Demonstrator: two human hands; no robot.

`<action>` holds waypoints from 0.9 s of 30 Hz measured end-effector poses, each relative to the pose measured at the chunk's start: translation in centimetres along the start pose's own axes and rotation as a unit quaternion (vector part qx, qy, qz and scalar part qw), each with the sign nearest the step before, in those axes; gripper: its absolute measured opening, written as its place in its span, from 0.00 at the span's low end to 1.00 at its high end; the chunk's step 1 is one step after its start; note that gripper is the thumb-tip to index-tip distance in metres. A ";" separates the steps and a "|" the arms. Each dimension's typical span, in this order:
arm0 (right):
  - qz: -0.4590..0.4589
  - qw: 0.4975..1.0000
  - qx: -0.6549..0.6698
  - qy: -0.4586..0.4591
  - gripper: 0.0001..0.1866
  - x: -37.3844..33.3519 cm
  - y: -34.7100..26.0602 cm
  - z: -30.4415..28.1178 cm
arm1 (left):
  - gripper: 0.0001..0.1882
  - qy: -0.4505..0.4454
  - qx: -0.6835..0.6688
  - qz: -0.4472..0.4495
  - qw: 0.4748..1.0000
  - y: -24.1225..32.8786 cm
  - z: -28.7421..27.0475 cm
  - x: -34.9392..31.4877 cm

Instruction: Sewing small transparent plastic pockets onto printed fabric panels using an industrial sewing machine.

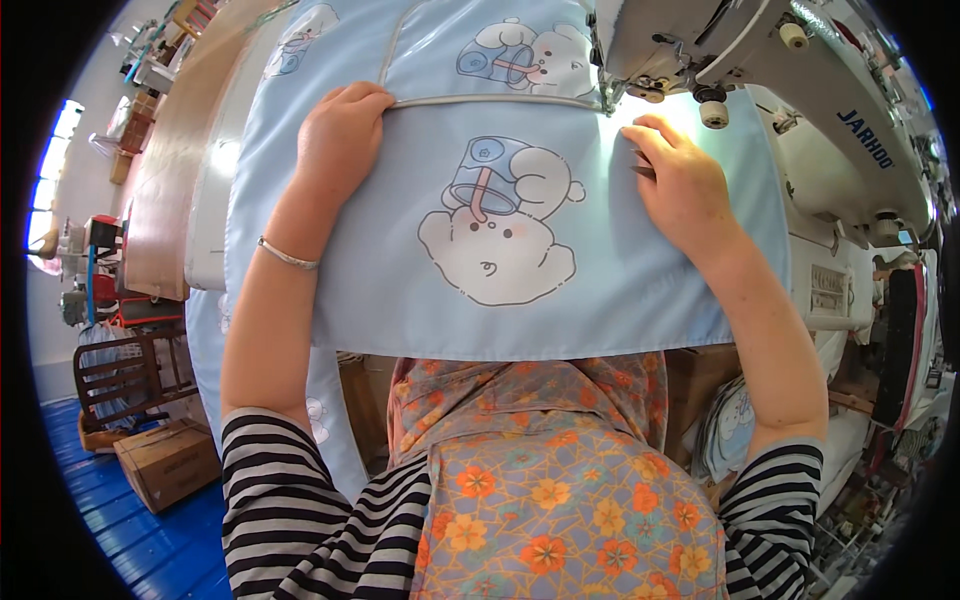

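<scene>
A light blue fabric panel (360, 270) printed with white cartoon puppies lies under the head of a sewing machine (840, 110). Across it runs a raised grey strip (490, 100), which ends at the lit needle area (608, 98). My left hand (345, 135) is closed at the strip's left end, its fingertips pinching the cloth there. Just right of the needle, my right hand (685, 180) rests on the fabric with curled fingers. A small dark pointed metal tool (643, 167) sticks out from under them; its handle is hidden in the palm.
The fabric hangs over the table's near edge, above my flowered apron (570, 500). At left are a wooden tabletop (180, 150), a dark chair (130, 380) and a cardboard box (168, 462) on blue flooring. Folded printed cloth (725, 430) sits below at right.
</scene>
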State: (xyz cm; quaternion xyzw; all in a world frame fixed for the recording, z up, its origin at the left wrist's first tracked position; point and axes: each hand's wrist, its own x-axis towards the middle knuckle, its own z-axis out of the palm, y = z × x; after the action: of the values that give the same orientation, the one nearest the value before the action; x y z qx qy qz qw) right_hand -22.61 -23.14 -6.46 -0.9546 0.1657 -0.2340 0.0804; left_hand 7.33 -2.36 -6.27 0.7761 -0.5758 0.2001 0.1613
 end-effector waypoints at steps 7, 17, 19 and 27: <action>-0.032 0.998 0.027 0.040 0.14 -2.6 1.6 -1.0 | 0.17 -0.067 -0.089 -0.128 0.985 -0.6 -4.0 -3.9; 0.041 0.982 0.139 -0.125 0.16 1.4 -8.8 -3.1 | 0.18 -0.029 -0.140 -0.174 0.974 -0.6 -3.5 -4.7; -0.055 0.958 0.210 -0.186 0.16 3.9 -9.7 -1.9 | 0.13 -0.037 -0.076 -0.152 0.985 -0.5 -2.3 -3.1; -0.132 0.984 0.082 -0.084 0.14 11.8 -12.1 6.3 | 0.04 0.005 -0.146 -0.179 0.973 -0.7 -0.3 -1.9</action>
State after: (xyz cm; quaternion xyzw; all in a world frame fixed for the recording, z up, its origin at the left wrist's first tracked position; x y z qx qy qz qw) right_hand -6.40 -15.53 -4.21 -0.9747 0.0109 -0.1740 0.1400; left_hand 7.43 -0.46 -6.97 0.8335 -0.4500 0.0856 0.3089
